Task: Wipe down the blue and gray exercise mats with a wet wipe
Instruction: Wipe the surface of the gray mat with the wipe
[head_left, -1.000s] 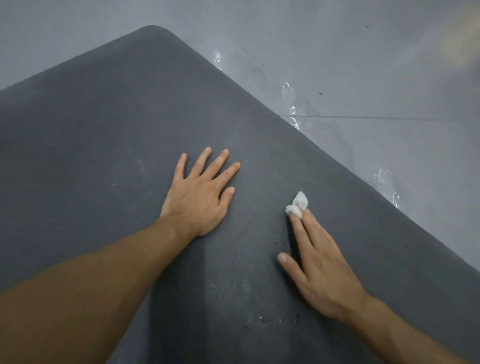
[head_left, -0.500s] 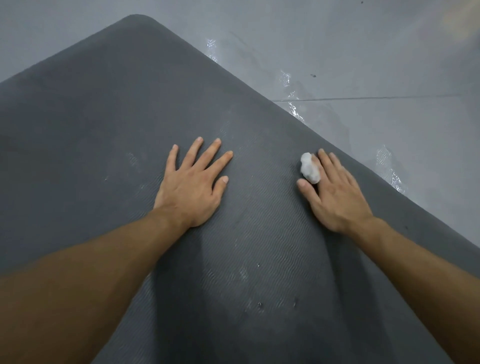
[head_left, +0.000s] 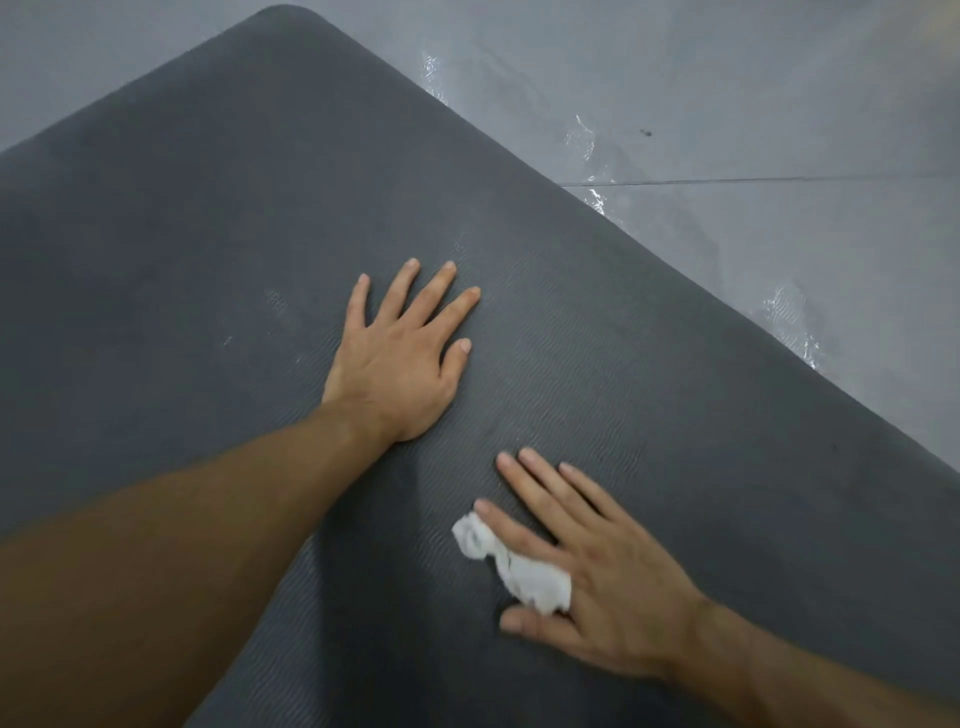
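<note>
Left hand (head_left: 400, 358) lay flat, fingers spread, pinning the gray mat (head_left: 208, 234); right hand (head_left: 597, 571) at 5 o'clock pressed the wet wipe (head_left: 514, 566) down, fingers straight.

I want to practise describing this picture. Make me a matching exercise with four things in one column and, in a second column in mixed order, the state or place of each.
Column 1
1. left hand
2. right hand
3. wet wipe
4. floor

Column 2
A. white and crumpled, partly under a finger
B. flat on the gray mat, fingers spread, holding nothing
C. light gray, with shiny wet patches along the mat's edge
D. presses something white onto the mat with straight fingers

Pairs: 1-B, 2-D, 3-A, 4-C
</note>
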